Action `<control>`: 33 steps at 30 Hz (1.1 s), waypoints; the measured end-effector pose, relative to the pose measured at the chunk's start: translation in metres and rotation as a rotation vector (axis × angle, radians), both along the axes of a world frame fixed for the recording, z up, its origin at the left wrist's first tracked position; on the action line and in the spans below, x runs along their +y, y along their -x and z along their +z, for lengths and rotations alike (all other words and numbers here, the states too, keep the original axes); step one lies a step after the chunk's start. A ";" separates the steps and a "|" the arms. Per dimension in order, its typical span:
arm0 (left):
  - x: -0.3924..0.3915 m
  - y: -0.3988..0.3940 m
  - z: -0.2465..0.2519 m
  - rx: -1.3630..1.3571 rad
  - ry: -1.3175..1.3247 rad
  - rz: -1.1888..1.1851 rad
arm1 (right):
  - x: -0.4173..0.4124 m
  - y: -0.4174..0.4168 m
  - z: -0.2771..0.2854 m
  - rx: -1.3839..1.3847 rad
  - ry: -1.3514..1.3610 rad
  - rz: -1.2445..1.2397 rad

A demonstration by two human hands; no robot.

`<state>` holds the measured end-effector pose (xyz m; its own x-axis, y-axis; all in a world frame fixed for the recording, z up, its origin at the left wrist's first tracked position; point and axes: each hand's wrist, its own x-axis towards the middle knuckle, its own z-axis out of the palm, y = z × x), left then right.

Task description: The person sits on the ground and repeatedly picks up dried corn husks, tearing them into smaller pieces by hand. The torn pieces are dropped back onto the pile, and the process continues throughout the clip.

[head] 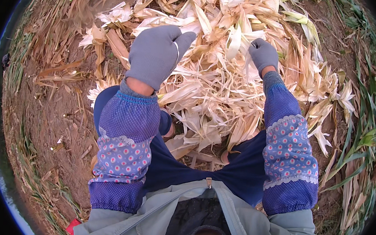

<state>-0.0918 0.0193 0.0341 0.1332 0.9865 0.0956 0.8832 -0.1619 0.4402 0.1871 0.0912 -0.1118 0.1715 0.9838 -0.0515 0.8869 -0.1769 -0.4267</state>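
My left hand (156, 57), in a grey knitted glove, hovers over the left part of a heap of dry corn husks (203, 95). Its fingers curl under, and a thin white band shows beside the thumb. What lies beneath the fingers is hidden. To the right, my right hand (264, 56), gloved alike, is closed at the fingertips on a pale corn husk (247, 67) that hangs over the heap. Both forearms wear blue patterned sleeve covers with lace trim.
Brown dry stalks and leaves (66, 18) lie at the upper left on bare soil (75, 118). Green corn leaves (365, 141) line the right side. My knees flank the heap, with a slatted frame (204, 157) low between them. Cut stubs (58, 145) poke from the soil.
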 end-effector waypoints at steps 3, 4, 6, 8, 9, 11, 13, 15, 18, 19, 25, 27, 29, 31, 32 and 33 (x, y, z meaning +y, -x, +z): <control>0.007 0.005 -0.027 -0.130 -0.116 -0.036 | -0.003 -0.005 0.040 0.011 -0.161 -0.093; 0.008 0.003 -0.035 -0.084 -0.062 -0.043 | -0.005 -0.008 0.047 -0.001 -0.251 -0.050; 0.008 -0.005 -0.047 0.012 0.042 -0.058 | -0.012 -0.009 0.069 -0.044 -0.341 0.001; 0.010 -0.010 -0.061 0.121 0.346 -0.068 | -0.020 -0.006 0.086 -0.073 -0.386 0.030; 0.009 -0.012 -0.075 0.172 0.419 -0.075 | -0.022 -0.009 0.093 -0.123 -0.386 0.026; 0.007 -0.018 -0.108 0.290 0.560 -0.058 | -0.028 -0.022 0.101 -0.230 -0.379 0.005; 0.004 -0.016 -0.155 0.365 0.691 -0.048 | -0.030 -0.041 0.100 -0.250 -0.300 -0.039; -0.004 -0.010 -0.202 0.364 0.801 -0.012 | -0.039 -0.052 0.104 -0.247 -0.303 -0.069; -0.022 0.002 -0.267 0.340 0.840 0.120 | -0.051 -0.054 0.110 -0.089 -0.310 0.009; -0.024 0.001 -0.266 0.334 0.848 0.105 | -0.053 -0.056 0.111 -0.031 -0.330 0.047; -0.015 -0.014 -0.220 0.292 0.662 0.063 | -0.060 -0.066 0.109 0.139 -0.352 0.104; -0.008 -0.030 -0.200 0.188 0.517 0.090 | -0.062 -0.072 0.119 0.223 -0.450 0.021; -0.002 -0.038 -0.170 0.041 0.450 0.080 | -0.063 -0.079 0.128 0.283 -0.388 -0.098; 0.003 -0.044 -0.148 -0.240 0.480 0.119 | -0.066 -0.081 0.136 0.359 -0.362 -0.153; 0.003 -0.048 -0.135 -0.400 0.552 0.156 | -0.070 -0.079 0.139 0.400 -0.364 -0.149; 0.002 -0.055 -0.114 -0.559 0.621 0.189 | -0.075 -0.076 0.139 0.442 -0.368 -0.147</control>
